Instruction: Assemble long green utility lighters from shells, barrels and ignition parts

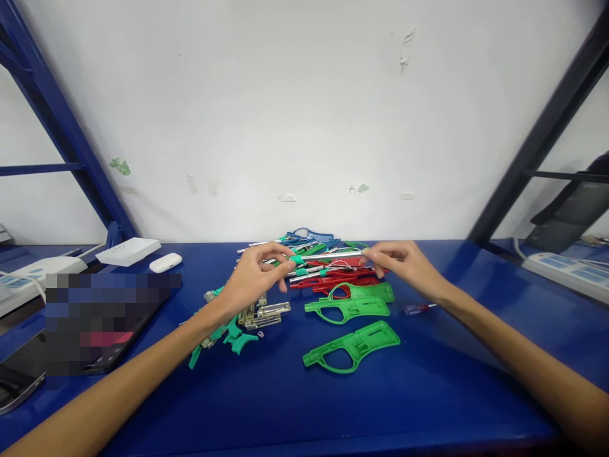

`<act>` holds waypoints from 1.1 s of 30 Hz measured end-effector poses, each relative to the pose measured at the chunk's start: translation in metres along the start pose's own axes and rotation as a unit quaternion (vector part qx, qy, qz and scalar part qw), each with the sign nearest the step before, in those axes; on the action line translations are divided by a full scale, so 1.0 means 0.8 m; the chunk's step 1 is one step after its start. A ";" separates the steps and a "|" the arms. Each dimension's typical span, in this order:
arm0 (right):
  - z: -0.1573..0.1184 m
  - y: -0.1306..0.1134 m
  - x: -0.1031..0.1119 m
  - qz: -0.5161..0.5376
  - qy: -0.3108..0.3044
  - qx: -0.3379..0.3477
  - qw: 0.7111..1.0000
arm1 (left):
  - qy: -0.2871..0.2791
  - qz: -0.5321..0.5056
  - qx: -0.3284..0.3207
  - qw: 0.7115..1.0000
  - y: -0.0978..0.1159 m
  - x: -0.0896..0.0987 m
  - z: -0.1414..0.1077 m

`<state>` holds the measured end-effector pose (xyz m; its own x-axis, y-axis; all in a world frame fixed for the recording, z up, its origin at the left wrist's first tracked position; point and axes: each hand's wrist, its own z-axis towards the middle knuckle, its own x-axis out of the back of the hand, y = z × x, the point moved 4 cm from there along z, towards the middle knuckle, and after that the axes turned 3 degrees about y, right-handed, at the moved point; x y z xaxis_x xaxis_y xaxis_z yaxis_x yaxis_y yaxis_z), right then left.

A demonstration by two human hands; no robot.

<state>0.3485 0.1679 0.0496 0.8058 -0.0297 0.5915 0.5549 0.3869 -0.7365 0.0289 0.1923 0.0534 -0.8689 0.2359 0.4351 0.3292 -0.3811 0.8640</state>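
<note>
Between my two hands a thin silver metal tube (328, 256) with a teal plastic piece at its left end is held level above the blue table. My left hand (264, 273) pinches the teal end; my right hand (397, 263) grips the other end between thumb and fingers. Behind and below lies a pile of similar tubes and red lighter-shaped casing halves (335, 280). Nearer me are green casing halves (349, 308), with one green half (354, 348) lying apart in front. Left of them sit clear plastic parts (269, 314) and teal trigger-like pieces (233, 333).
A small screwdriver (419, 309) lies right of the green halves. To the left are a white earbud case (165, 263), a white box (128, 251), a phone (21, 374) and a pixelated dark device (109, 324). Power strips (571, 273) stand at the sides; the wall (304, 127) rises behind.
</note>
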 end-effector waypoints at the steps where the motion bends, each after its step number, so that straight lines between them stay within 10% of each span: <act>1: 0.000 0.000 -0.002 -0.002 -0.005 -0.002 1.000 | -0.003 0.001 0.000 1.000 0.000 -0.001 -0.001; 33: -0.010 -0.017 -0.027 -0.007 -0.063 0.009 0.998 | -0.054 0.043 -0.053 0.996 0.012 -0.017 -0.012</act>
<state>0.3254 0.1559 0.0441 0.7644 0.0807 0.6396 0.5615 0.4043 -0.7220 0.0401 0.1767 0.0533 -0.7924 0.2904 0.5364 0.3554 -0.4950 0.7929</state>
